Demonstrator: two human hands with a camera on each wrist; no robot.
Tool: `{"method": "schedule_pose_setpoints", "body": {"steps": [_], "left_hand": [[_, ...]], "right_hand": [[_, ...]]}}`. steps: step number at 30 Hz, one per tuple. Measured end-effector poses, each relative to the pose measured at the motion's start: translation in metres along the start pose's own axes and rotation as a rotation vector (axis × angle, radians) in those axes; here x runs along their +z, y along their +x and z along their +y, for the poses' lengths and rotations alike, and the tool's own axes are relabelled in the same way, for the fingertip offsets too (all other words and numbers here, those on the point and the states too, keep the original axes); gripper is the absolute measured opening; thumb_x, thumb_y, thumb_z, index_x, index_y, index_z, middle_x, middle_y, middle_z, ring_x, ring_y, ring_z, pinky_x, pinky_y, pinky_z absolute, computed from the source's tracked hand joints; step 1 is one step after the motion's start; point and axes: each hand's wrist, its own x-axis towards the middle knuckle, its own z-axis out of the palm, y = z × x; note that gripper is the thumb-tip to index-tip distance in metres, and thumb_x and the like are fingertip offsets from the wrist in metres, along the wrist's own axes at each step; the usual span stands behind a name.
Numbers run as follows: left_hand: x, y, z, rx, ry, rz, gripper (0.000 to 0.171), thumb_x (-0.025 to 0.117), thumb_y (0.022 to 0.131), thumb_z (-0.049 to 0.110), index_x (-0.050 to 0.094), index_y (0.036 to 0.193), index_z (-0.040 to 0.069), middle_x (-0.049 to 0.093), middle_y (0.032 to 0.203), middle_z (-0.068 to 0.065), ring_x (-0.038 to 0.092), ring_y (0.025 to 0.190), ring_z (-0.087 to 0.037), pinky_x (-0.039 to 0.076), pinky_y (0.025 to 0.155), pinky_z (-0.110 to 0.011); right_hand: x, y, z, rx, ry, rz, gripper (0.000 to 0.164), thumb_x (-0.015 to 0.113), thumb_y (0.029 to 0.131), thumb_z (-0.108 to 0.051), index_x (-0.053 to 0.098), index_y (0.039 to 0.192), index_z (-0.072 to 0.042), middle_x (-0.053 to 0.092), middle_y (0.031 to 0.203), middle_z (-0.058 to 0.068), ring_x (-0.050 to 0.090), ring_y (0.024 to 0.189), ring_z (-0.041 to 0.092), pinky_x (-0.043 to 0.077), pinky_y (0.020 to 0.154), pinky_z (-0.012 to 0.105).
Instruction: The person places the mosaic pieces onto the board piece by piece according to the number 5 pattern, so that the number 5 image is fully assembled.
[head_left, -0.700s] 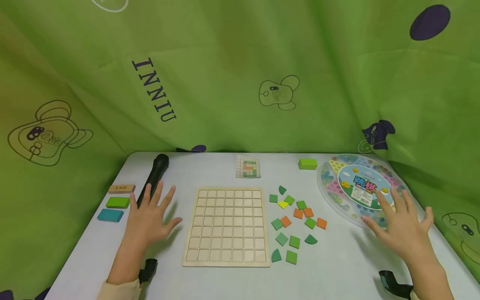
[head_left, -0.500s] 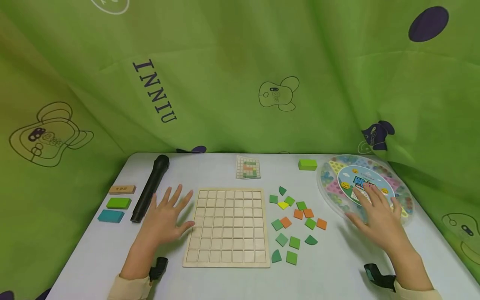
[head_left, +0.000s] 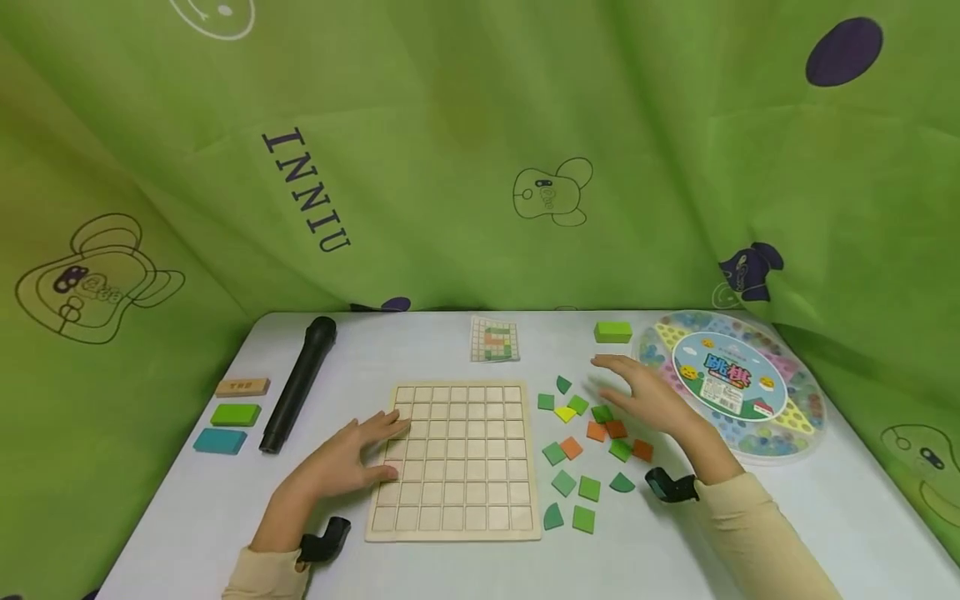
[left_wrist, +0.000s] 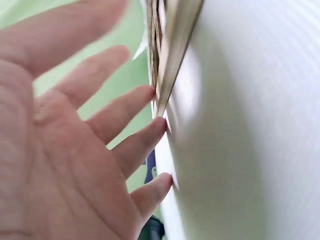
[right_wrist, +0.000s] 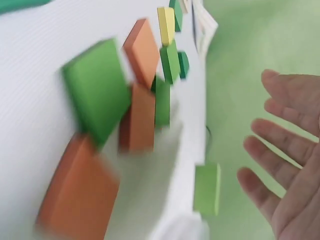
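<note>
A pale wooden grid board (head_left: 457,467) lies in the middle of the table. My left hand (head_left: 348,457) is at its left edge, fingers spread and fairly straight, fingertips right at the rim; the left wrist view shows the palm beside the board's side (left_wrist: 177,45). Right of the board, several small tiles are scattered: green squares (head_left: 583,518), orange squares (head_left: 642,450), a yellow piece (head_left: 566,413) and dark green quarter-rounds (head_left: 622,482). Over the upper tiles hovers my right hand (head_left: 648,396), fingers extended and holding nothing. In the right wrist view its fingers (right_wrist: 280,135) are apart from the tiles.
At the back stand a patterned card (head_left: 494,340) and a green block (head_left: 612,332). A round clear marble-game box (head_left: 802,379) lies at the right. On the left are a black microphone (head_left: 300,383), a wooden block (head_left: 242,387), a green block (head_left: 236,414) and a blue block (head_left: 220,441).
My right hand has swung left from over the round box to above the tiles. The left hand has moved right, away from the microphone, to the board's left edge.
</note>
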Motion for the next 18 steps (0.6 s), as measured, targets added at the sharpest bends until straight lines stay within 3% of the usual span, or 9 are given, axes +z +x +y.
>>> {"method": "schedule_pose_setpoints", "body": {"steps": [5, 9, 13, 18], "left_hand": [[0.004, -0.001, -0.01, 0.01, -0.067, 0.012, 0.072, 0.075, 0.077, 0.036, 0.048, 0.14, 0.013, 0.035, 0.151, -0.012, 0.027, 0.141, -0.035, 0.011, 0.116, -0.059], [0.006, -0.002, -0.014, 0.014, -0.105, 0.007, 0.073, 0.075, 0.076, 0.037, 0.048, 0.14, 0.012, 0.034, 0.152, -0.011, 0.025, 0.142, -0.035, 0.008, 0.116, -0.059], [0.007, -0.002, -0.014, 0.026, -0.117, 0.004, 0.073, 0.074, 0.077, 0.038, 0.049, 0.139, 0.009, 0.034, 0.152, -0.013, 0.024, 0.142, -0.037, 0.007, 0.115, -0.061], [0.007, -0.002, -0.014, 0.03, -0.111, 0.012, 0.071, 0.074, 0.077, 0.038, 0.051, 0.137, 0.007, 0.034, 0.151, -0.013, 0.024, 0.142, -0.037, 0.008, 0.115, -0.061]], "right_hand": [[0.013, 0.037, 0.003, 0.004, 0.164, -0.12, 0.039, 0.056, 0.093, -0.005, 0.053, 0.131, 0.001, 0.053, 0.134, 0.021, 0.052, 0.12, 0.039, 0.047, 0.096, 0.053], [0.023, 0.055, 0.012, 0.039, 0.25, -0.242, 0.036, 0.054, 0.092, -0.001, 0.055, 0.128, 0.0, 0.055, 0.13, 0.02, 0.055, 0.116, 0.038, 0.05, 0.095, 0.049], [0.03, 0.063, 0.019, 0.008, 0.259, -0.313, 0.035, 0.055, 0.087, 0.006, 0.061, 0.12, -0.002, 0.055, 0.122, 0.018, 0.055, 0.109, 0.034, 0.05, 0.093, 0.046], [0.033, 0.067, 0.022, -0.056, 0.202, -0.297, 0.026, 0.058, 0.086, 0.007, 0.067, 0.107, -0.006, 0.054, 0.114, 0.012, 0.055, 0.1, 0.026, 0.05, 0.088, 0.04]]}}
